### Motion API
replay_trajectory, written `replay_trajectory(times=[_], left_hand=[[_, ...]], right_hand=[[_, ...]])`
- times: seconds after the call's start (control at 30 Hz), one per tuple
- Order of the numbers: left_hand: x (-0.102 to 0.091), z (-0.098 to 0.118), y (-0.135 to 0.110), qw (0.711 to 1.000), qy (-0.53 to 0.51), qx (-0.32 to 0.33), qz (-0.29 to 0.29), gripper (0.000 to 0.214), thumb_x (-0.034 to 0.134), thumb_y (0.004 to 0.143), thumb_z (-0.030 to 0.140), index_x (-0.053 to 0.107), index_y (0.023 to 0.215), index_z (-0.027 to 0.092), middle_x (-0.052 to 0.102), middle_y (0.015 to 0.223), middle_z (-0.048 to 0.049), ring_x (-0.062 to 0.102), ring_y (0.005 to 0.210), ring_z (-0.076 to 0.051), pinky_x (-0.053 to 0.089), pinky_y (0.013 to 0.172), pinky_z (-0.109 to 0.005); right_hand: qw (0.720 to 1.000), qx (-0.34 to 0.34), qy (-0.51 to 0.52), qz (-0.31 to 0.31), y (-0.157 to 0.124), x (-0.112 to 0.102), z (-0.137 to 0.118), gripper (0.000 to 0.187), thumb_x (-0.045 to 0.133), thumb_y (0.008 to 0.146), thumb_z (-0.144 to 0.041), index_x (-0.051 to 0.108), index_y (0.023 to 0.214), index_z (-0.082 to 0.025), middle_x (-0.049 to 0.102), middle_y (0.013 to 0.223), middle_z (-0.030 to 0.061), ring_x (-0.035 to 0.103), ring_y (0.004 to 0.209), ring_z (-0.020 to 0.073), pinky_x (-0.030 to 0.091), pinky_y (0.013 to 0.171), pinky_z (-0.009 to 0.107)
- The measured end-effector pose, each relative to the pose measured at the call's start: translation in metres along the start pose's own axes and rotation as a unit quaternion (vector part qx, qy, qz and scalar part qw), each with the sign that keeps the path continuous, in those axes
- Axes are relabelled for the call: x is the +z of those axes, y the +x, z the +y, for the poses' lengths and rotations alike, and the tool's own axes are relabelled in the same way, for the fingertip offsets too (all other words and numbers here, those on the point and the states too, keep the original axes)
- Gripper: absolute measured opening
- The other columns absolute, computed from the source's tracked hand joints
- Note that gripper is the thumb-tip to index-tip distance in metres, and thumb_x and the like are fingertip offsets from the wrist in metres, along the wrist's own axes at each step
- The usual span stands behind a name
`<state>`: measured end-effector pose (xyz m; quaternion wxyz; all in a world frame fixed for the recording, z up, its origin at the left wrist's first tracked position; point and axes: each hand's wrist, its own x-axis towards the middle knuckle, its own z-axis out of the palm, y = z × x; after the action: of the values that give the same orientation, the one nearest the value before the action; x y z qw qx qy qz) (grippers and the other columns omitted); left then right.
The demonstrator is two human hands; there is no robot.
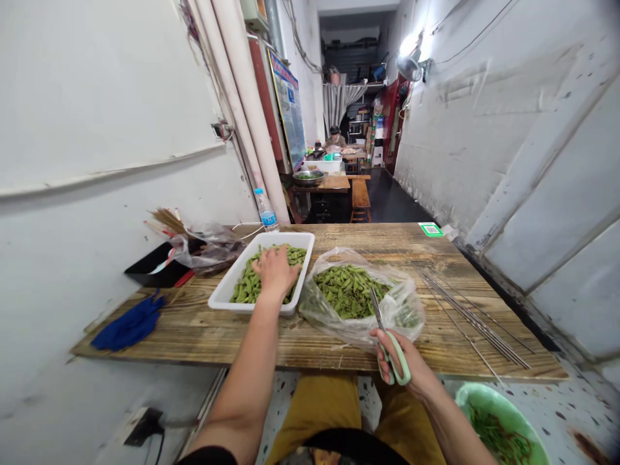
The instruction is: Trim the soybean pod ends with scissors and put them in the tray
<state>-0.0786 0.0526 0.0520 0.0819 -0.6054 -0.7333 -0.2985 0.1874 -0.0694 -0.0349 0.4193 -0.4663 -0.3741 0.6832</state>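
My left hand [276, 271] reaches over a white plastic tray [310, 248], its fingers spread on the green edamame pods [246, 284] inside. Around the handles of a pair of scissors [398, 357] with pale green grips, my right hand [411, 361] is closed. The scissor blades point up and away, in front of a clear plastic bag [322, 320]. More pods [346, 290], with darker bits among them, lie in that opened bag just right of the tray.
Thin metal skewers [475, 323] lie on the right of the wooden table [217, 339]. At the left are a blue glove [128, 325], a black box [150, 268] and a bag of sticks. A water bottle [266, 212] stands behind the tray. A green-lined bin [504, 420] sits below right. A person [335, 137] sits far back.
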Motion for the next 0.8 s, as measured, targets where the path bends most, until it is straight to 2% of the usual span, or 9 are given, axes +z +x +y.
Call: replay_trajectory(times=[0.07,0.17,0.23,0.3,0.37,0.47,0.57,0.7,0.8], left_hand=[[0.008,0.015,-0.005,0.996,-0.018,0.070,-0.047,0.037,0.058,0.078,0.031,0.060,0.113,0.021,0.055,0.125,-0.0136,0.042,0.120,-0.031,0.022,0.101,-0.049],[0.033,0.048,-0.021,0.966,-0.089,0.165,-0.176,0.020,0.052,0.082,0.028,0.070,0.091,0.023,0.067,0.103,-0.0083,0.053,0.105,-0.026,0.023,0.098,-0.044],[0.052,0.067,-0.030,0.954,-0.090,0.169,-0.230,0.020,0.054,0.081,0.027,0.071,0.076,0.018,0.069,0.088,-0.0111,0.056,0.096,-0.027,0.024,0.095,-0.045],[0.066,0.078,-0.033,0.957,-0.078,0.144,-0.240,0.017,0.059,0.076,0.026,0.070,0.069,0.015,0.069,0.082,-0.0146,0.057,0.092,-0.029,0.025,0.092,-0.046],[0.074,0.080,-0.031,0.959,-0.079,0.124,-0.242,0.013,0.062,0.072,0.022,0.069,0.065,0.013,0.068,0.079,-0.0153,0.058,0.089,-0.030,0.027,0.091,-0.045],[0.072,0.073,-0.028,0.951,-0.107,0.118,-0.263,0.014,0.056,0.073,0.018,0.068,0.067,0.015,0.069,0.078,-0.0117,0.059,0.085,-0.026,0.030,0.088,-0.041],[0.063,0.065,-0.031,0.932,-0.197,0.115,-0.281,0.018,0.051,0.077,0.022,0.069,0.076,0.018,0.069,0.079,-0.0063,0.059,0.079,-0.021,0.036,0.081,-0.033],[0.051,0.064,-0.042,0.863,-0.354,0.118,-0.341,0.018,0.053,0.077,0.027,0.066,0.079,0.015,0.066,0.071,-0.0029,0.055,0.068,-0.014,0.039,0.068,-0.024],[0.045,0.067,-0.049,0.819,-0.401,0.097,-0.399,0.021,0.052,0.078,0.030,0.064,0.079,0.013,0.063,0.063,-0.0012,0.052,0.059,-0.012,0.037,0.061,-0.021]], right_hand=[[1.000,0.000,0.002,-0.001,0.001,0.001,0.000,0.037,0.062,0.075,-0.054,0.047,0.075,-0.019,0.048,0.054,-0.0081,0.041,0.036,0.0044,0.038,0.029,0.017],[1.000,-0.002,-0.004,-0.003,0.002,0.003,0.001,0.038,0.061,0.075,-0.054,0.047,0.073,-0.019,0.047,0.053,-0.0080,0.041,0.035,0.0046,0.037,0.029,0.017],[1.000,0.001,-0.009,-0.002,0.001,0.004,0.000,0.039,0.062,0.074,-0.055,0.046,0.072,-0.019,0.047,0.053,-0.0081,0.040,0.034,0.0046,0.037,0.029,0.017],[1.000,0.009,-0.015,0.003,-0.002,0.005,-0.002,0.041,0.063,0.072,-0.056,0.046,0.072,-0.019,0.046,0.052,-0.0084,0.039,0.035,0.0046,0.037,0.029,0.017],[1.000,0.013,-0.024,0.011,-0.004,0.006,-0.003,0.043,0.065,0.069,-0.058,0.046,0.072,-0.020,0.046,0.051,-0.0087,0.038,0.034,0.0046,0.036,0.028,0.018],[0.999,0.011,-0.031,0.013,-0.005,0.004,-0.002,0.043,0.065,0.068,-0.058,0.048,0.077,-0.020,0.046,0.052,-0.0087,0.038,0.035,0.0046,0.036,0.028,0.017],[0.999,-0.003,-0.039,0.002,-0.001,0.003,0.002,0.041,0.062,0.072,-0.057,0.050,0.082,-0.019,0.047,0.054,-0.0086,0.040,0.035,0.0046,0.037,0.029,0.017],[0.996,-0.023,-0.080,-0.002,0.003,0.008,-0.002,0.043,0.063,0.070,-0.057,0.049,0.086,-0.020,0.045,0.053,-0.0098,0.040,0.035,0.0052,0.037,0.028,0.017],[0.994,-0.027,-0.110,-0.009,0.003,0.011,-0.009,0.046,0.063,0.069,-0.057,0.049,0.091,-0.019,0.043,0.053,-0.0106,0.039,0.036,0.0053,0.036,0.030,0.018]])
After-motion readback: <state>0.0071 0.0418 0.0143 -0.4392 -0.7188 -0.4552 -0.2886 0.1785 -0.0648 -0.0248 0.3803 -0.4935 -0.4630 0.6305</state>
